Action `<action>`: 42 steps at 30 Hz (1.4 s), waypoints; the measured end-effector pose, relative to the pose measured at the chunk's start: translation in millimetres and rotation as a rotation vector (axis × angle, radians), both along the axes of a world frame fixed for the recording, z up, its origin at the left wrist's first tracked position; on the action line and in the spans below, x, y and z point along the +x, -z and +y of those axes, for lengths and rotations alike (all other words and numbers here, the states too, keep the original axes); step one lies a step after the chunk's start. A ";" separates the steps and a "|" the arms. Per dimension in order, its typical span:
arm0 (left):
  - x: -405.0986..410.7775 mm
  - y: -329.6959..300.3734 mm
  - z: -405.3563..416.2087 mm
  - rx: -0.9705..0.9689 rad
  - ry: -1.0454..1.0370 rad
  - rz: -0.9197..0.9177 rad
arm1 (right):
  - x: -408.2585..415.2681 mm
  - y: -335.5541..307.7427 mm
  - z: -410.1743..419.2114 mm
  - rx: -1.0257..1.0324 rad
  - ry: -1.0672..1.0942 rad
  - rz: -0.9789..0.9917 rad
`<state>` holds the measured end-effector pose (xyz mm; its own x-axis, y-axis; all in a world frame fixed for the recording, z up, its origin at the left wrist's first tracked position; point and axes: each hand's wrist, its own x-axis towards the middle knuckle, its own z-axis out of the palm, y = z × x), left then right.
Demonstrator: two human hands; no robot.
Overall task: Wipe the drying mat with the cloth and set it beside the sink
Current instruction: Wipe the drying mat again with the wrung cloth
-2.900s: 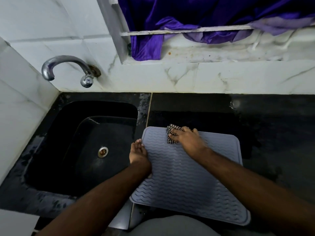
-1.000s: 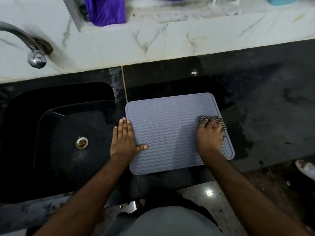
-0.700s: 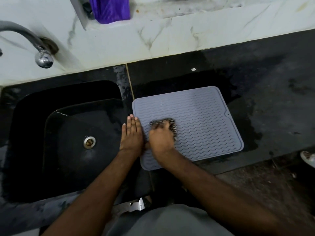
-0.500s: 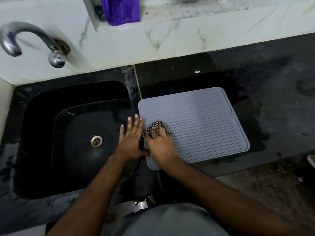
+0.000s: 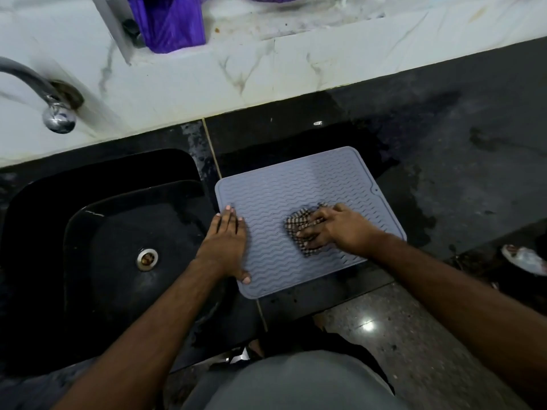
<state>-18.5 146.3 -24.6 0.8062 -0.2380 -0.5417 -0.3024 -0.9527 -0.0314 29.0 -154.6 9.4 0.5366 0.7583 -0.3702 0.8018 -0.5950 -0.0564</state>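
A grey ribbed drying mat (image 5: 296, 184) lies flat on the black counter just right of the black sink (image 5: 118, 232). My left hand (image 5: 225, 244) rests flat on the mat's left edge with straight fingers, holding it down. My right hand (image 5: 334, 227) presses a small checked cloth (image 5: 299, 229) onto the middle-right of the mat, fingers spread over it. Part of the cloth is hidden under my fingers.
A chrome tap (image 5: 50, 102) juts from the white marble wall at the far left. A purple cloth (image 5: 171, 22) hangs on the ledge behind. The black counter (image 5: 458, 161) right of the mat looks wet. A foot (image 5: 524, 258) shows on the floor at the right.
My right hand has slid the cloth from the mat's left edge, beside my left hand, to the mat's middle-right. My left hand stays on the left edge.
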 end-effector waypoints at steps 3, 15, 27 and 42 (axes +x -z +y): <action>1.7 -5.9 -14.9 0.081 -0.014 0.042 | 9.4 -8.4 -49.5 0.018 0.165 0.007; -7.1 -0.5 6.9 -0.068 -0.038 0.008 | -70.1 19.9 1.7 -0.219 1.183 -0.159; -5.7 4.1 15.9 -0.045 0.014 -0.031 | -117.6 7.0 156.3 -0.041 0.636 -0.108; -24.4 -13.6 24.6 -0.362 -0.101 0.002 | -94.8 -2.7 94.6 0.205 0.315 0.202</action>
